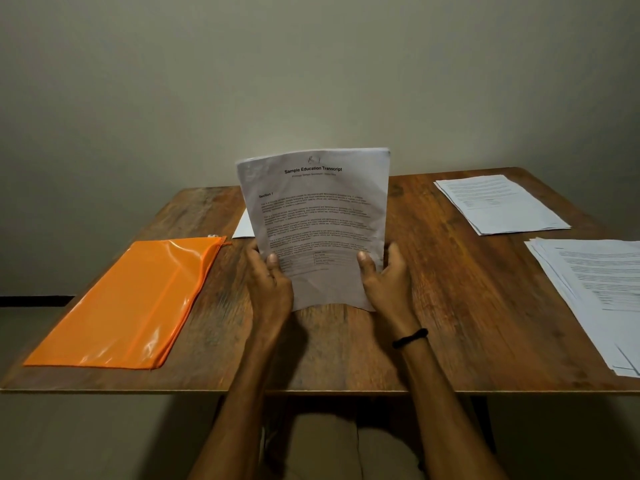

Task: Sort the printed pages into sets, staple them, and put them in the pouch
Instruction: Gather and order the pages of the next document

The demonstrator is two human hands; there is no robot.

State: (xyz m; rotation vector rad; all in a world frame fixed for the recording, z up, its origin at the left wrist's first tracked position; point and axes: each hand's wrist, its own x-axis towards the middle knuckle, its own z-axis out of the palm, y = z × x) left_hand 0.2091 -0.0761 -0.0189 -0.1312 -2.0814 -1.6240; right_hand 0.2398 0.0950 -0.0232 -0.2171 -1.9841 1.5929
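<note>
Sorting step, by the look of it: white printed sheet headed "Sample Education Transcript" (317,223) held upright over the brown wood-grain worktop (450,299), lower edge just above or touching the surface; cannot tell which. Whether one page or a thin bundle, also unclear.

Grip: left hand (272,282) clasps the lower left edge, thumb on the printed face; right hand (386,278) clasps the lower right edge the same way. Both closed on the sheet. Black band (410,337) on the right wrist.

Judgement: the page is being read or squared up to decide its set. Next move calls for matching the heading and the handwritten mark at the top against the piles, then laying it on the right one.

Around the grip:
- Well right and beyond: neat flat stack of white printed pages (502,204).
- Right and nearer: a looser, fanned stack of white printed pages (592,292), running off the frame edge.
- Left: glossy orange plastic zip pouch (128,303), flat, apparently zipped shut, slightly overhanging the worktop's left side.
- Behind the held sheet: corner of another white sheet (244,226), mostly hidden.

No stapler in view. Nothing blocks the way to either pile. The fanned stack will need squaring before stapling.
</note>
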